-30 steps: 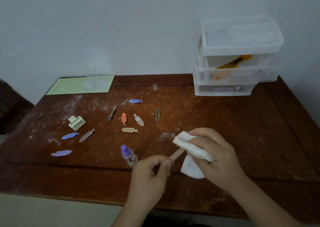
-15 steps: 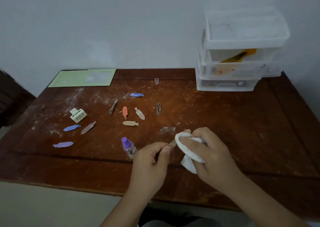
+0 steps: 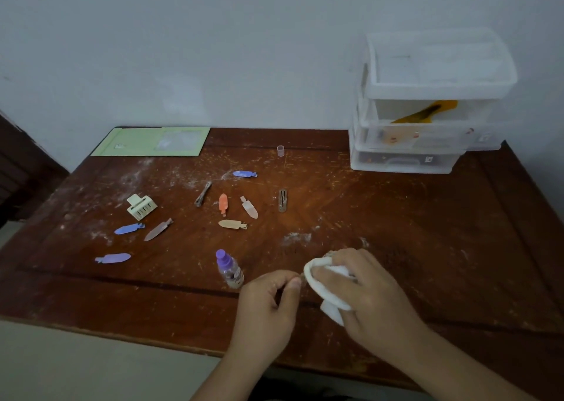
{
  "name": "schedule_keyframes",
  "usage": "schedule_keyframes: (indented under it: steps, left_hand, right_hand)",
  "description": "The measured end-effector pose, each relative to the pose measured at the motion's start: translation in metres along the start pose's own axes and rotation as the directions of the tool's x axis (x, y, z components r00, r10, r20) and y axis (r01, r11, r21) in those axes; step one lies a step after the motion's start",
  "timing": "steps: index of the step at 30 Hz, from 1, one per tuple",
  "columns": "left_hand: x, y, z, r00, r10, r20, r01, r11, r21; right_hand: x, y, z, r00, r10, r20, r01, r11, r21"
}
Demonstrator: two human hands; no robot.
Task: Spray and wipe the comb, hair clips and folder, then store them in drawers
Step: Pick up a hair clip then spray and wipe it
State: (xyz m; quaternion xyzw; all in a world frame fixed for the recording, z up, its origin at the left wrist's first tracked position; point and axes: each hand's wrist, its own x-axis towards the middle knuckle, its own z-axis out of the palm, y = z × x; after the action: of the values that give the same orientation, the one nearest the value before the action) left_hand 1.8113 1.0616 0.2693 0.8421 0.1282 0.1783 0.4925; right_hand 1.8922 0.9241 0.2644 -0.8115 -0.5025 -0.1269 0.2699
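A: ok so what changed from a second ago? From where I'm standing the cloth (image 3: pixel 331 289) looks way more bunched up now.

B: yeah, a second back a brown clip stuck out between the two hands, now the cloth covers nearly all of it. Only a sliver shows by the left thumb. Both hands slid a bit closer together too.

A: hand poses?

B: left hand (image 3: pixel 268 306) is knuckles up, thumb and forefinger pinched on the clip's end. Right hand (image 3: pixel 363 296) is curled over the cloth, fingers clamped on it, squeezing it round the clip, just at 3 o'clock of the left.

A: and the rest?

B: spray bottle (image 3: pixel 229 268) stands at 10 o'clock of the left hand, close by. Loose clips are scattered mid table (image 3: pixel 427 248), e.g. the orange clip (image 3: pixel 223 202) and a blue clip (image 3: pixel 129 228). Folder (image 3: pixel 137 142) is at the far left corner, drawers (image 3: pixel 427 119) at the far right, with the comb (image 3: pixel 425 112) inside the middle one.
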Motion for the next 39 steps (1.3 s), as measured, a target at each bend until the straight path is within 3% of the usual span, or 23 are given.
schedule_keyframes:
  steps: [4, 6, 8, 11, 14, 17, 19, 21, 23, 25, 27, 29, 32, 35, 39]
  left_hand:
    - [-0.003, -0.004, 0.001, 0.999, -0.006, 0.037, 0.005, 0.999, 0.038]
    - [-0.004, -0.011, 0.002, 0.997, 0.017, 0.079, -0.027, 0.991, 0.133]
    - [-0.005, -0.018, 0.004, 0.993, 0.057, 0.107, -0.078, 0.976, 0.204]
    - [-0.005, -0.025, 0.005, 0.98, 0.15, 0.127, -0.184, 0.93, 0.317]
    - [-0.005, -0.029, 0.005, 0.969, 0.192, 0.158, -0.24, 0.889, 0.391]
    - [-0.008, -0.031, 0.004, 0.965, 0.19, 0.18, -0.244, 0.902, 0.356]
    - [-0.009, -0.028, 0.002, 0.988, 0.094, 0.12, -0.118, 0.969, 0.215]
    - [-0.01, -0.022, 0.0, 0.982, -0.149, 0.118, 0.158, 0.985, -0.068]
    - [-0.009, -0.015, -0.002, 0.891, -0.407, 0.203, 0.455, 0.808, -0.375]
    - [-0.008, -0.01, -0.003, 0.812, -0.514, 0.277, 0.575, 0.623, -0.53]
    - [-0.007, -0.007, -0.005, 0.801, -0.546, 0.245, 0.58, 0.607, -0.543]
    - [-0.007, -0.007, -0.006, 0.828, -0.538, 0.162, 0.541, 0.686, -0.486]
    - [-0.008, -0.005, -0.005, 0.868, -0.483, 0.115, 0.49, 0.796, -0.355]
    - [-0.009, 0.0, -0.002, 0.917, -0.377, 0.133, 0.4, 0.876, -0.27]
    - [-0.011, 0.001, -0.003, 0.943, -0.3, 0.145, 0.33, 0.904, -0.273]
  right_hand:
    - [0.0, 0.022, -0.004, 0.993, 0.12, 0.002, -0.12, 0.993, 0.018]
    - [0.003, 0.034, -0.009, 0.946, 0.325, 0.002, -0.319, 0.926, 0.203]
    - [0.004, 0.038, -0.013, 0.86, 0.468, 0.206, -0.506, 0.723, 0.47]
    - [0.001, 0.033, -0.009, 0.741, 0.389, 0.547, -0.671, 0.399, 0.625]
    - [-0.003, 0.029, 0.006, 0.685, 0.43, 0.588, -0.692, 0.133, 0.71]
    - [-0.003, 0.025, 0.012, 0.691, 0.459, 0.559, -0.655, 0.07, 0.752]
    - [-0.004, 0.023, 0.015, 0.707, 0.483, 0.517, -0.602, 0.026, 0.798]
    - [-0.006, 0.023, 0.017, 0.757, 0.491, 0.431, -0.519, 0.051, 0.853]
    - [-0.008, 0.025, 0.018, 0.842, 0.446, 0.303, -0.413, 0.173, 0.894]
    - [-0.009, 0.024, 0.019, 0.908, 0.362, 0.213, -0.34, 0.338, 0.878]
    - [-0.012, 0.03, 0.02, 0.933, 0.311, 0.183, -0.331, 0.534, 0.778]
    - [-0.011, 0.035, 0.018, 0.935, 0.321, 0.152, -0.338, 0.674, 0.657]
    - [-0.01, 0.036, 0.014, 0.938, 0.297, 0.176, -0.34, 0.704, 0.623]
    - [-0.005, 0.028, 0.016, 0.938, 0.114, 0.327, -0.285, 0.789, 0.545]
    - [-0.004, 0.024, 0.013, 0.875, 0.113, 0.47, -0.408, 0.696, 0.591]
